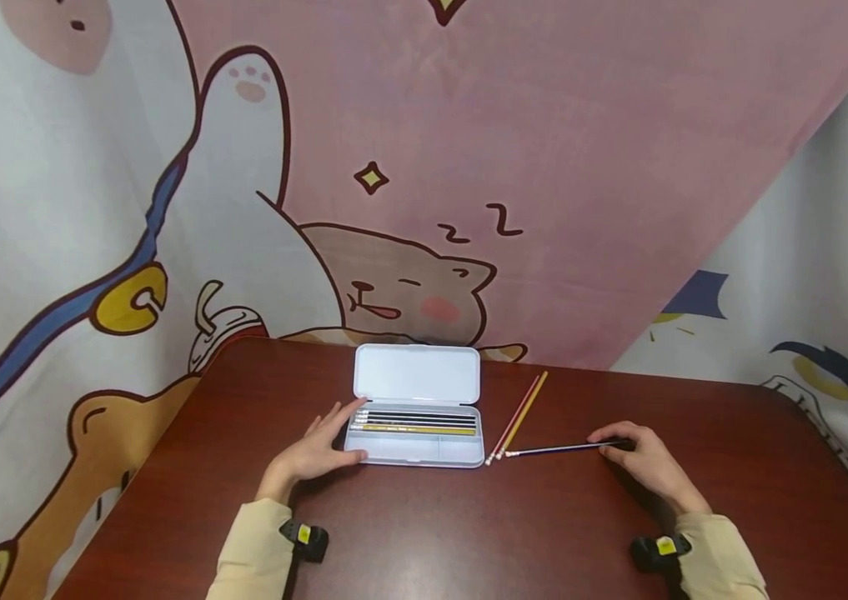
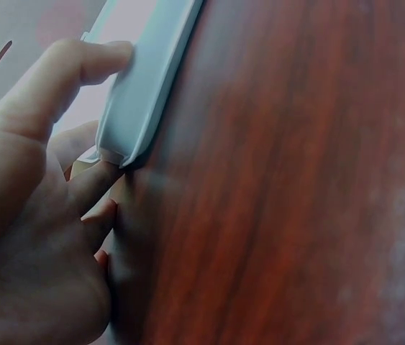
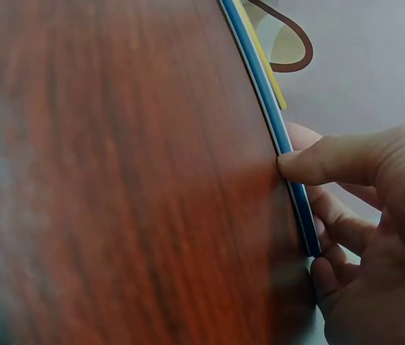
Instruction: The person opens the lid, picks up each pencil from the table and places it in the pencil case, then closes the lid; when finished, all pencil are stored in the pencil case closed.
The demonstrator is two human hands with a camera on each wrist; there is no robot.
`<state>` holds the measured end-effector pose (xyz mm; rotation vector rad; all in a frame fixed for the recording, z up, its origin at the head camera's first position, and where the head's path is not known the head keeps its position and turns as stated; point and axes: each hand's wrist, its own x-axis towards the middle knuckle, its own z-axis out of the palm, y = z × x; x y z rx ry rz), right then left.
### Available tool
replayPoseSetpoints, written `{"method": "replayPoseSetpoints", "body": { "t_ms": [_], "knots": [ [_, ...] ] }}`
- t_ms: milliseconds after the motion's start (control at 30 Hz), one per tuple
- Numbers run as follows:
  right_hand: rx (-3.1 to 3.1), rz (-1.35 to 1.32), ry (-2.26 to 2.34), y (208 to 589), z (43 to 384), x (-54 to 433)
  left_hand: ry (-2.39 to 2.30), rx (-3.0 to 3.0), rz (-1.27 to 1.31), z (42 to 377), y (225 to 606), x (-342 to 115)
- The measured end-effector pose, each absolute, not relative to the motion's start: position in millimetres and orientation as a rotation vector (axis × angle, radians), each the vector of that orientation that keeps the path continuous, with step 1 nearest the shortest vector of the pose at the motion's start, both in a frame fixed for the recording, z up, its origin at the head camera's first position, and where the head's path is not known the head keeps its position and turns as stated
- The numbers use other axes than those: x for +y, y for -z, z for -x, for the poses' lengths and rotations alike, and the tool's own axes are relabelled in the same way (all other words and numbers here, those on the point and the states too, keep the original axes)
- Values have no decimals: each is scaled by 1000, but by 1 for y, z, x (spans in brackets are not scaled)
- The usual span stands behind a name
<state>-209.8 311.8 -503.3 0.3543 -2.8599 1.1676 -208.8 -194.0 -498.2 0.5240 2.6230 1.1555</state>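
An open white pencil case [image 1: 401,451] lies on the table, its lid [image 1: 418,374] tilted up at the back. Dark pencils [image 1: 424,417] and a yellow pencil [image 1: 424,431] lie side by side in its rear compartment. My left hand [image 1: 309,455] grips the case's left end; in the left wrist view its thumb [image 2: 101,61] reaches over the rim, with other fingers against the end wall. Right of the case, my right hand [image 1: 647,463] pinches a blue pencil [image 1: 554,450] near its far right end. That pencil lies low along the table, its eraser end toward the case.
Between the case and my right hand, a red pencil [image 1: 519,412] and another yellow pencil [image 1: 532,402] lie slanted on the brown table [image 1: 484,533], eraser ends near the blue one's. A cartoon-printed cloth [image 1: 581,167] hangs behind the table's back edge.
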Motion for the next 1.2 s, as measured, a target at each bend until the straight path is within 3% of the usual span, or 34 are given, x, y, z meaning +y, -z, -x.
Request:
{"method": "replayPoseSetpoints", "body": {
  "t_ms": [833,1200],
  "knots": [
    [-2684,-550,-1198,499,190,287,-1157,2620,-514,209,497,-194],
    [-2700,-486,-1143,491,190,262,-1175,2614,-509,208,498,-194]
  ]
}}
